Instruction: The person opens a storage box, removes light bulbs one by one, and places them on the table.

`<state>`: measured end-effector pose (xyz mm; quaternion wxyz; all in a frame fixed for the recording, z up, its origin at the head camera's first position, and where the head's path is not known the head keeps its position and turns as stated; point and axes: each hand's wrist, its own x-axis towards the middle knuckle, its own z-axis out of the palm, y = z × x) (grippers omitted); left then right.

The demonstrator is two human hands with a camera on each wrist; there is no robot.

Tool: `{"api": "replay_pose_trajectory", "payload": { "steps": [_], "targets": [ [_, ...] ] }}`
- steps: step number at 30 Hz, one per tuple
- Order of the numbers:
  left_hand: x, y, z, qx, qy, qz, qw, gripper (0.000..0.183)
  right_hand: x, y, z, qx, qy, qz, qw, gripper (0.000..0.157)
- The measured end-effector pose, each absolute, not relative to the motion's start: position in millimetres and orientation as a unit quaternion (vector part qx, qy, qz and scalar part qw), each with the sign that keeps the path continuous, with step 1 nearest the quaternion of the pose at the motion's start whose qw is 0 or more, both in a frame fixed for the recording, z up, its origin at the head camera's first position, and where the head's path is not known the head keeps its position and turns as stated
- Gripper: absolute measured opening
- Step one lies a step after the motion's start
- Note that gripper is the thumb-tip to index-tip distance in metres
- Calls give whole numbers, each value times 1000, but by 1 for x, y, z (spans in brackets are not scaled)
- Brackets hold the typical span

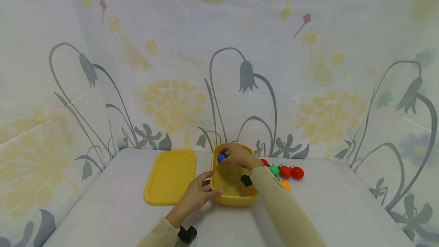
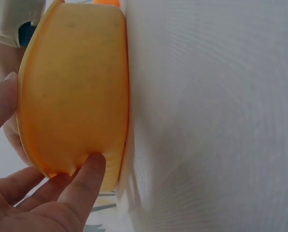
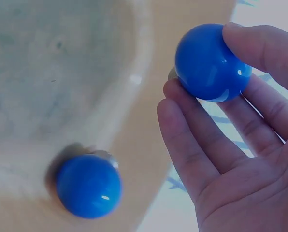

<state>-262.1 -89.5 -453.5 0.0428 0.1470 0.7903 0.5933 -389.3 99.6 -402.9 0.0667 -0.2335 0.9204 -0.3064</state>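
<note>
My right hand (image 1: 240, 155) pinches a glossy blue ball (image 3: 211, 63) between thumb and fingertips, over the far part of a yellow plastic container (image 1: 233, 200). A small metal cap peeks out behind the ball in the right wrist view. Another blue ball (image 3: 88, 186) with a silvery cap lies inside the container against its wall; the hand hides it in the head view. My left hand (image 1: 195, 193) rests on the container's near left corner, thumb (image 2: 4, 101) at the rim and spread fingers (image 2: 88, 179) against the outer wall.
A flat yellow lid (image 1: 170, 176) lies left of the container. To its right are red balls (image 1: 285, 172), a green ball (image 1: 273, 170) and an orange ball (image 1: 284, 185), partly behind the right sleeve. A flower-patterned cloth (image 1: 219, 68) hangs behind the white table (image 1: 113, 201).
</note>
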Motion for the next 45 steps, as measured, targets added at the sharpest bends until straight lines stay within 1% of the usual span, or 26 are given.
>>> {"api": "replay_pose_trajectory", "payload": {
  "steps": [7, 14, 17, 21, 27, 33, 45],
  "targets": [
    [-262, -92, -454, 149, 782, 603, 51, 80, -370, 106, -385, -272, 917, -290, 28, 36],
    [-261, -94, -454, 145, 786, 599, 52, 80, -350, 124, -381, -280, 906, -317, 26, 41],
    [-259, -94, -453, 145, 780, 606, 53, 79, -342, 134, -382, -274, 903, -331, 13, 42],
    [-258, -94, -452, 143, 775, 613, 54, 79, -334, 149, -384, -277, 903, -328, -13, 40],
    [-259, -94, -453, 145, 774, 613, 55, 80, -324, 171, -389, -308, 894, -322, -53, 35],
    [-260, -93, -453, 149, 772, 615, 55, 85, -312, 191, -391, -327, 883, -324, -87, 35],
    [-260, -91, -452, 148, 769, 619, 63, 83, -299, 239, -412, -298, 878, -348, -141, 36]
  ]
}}
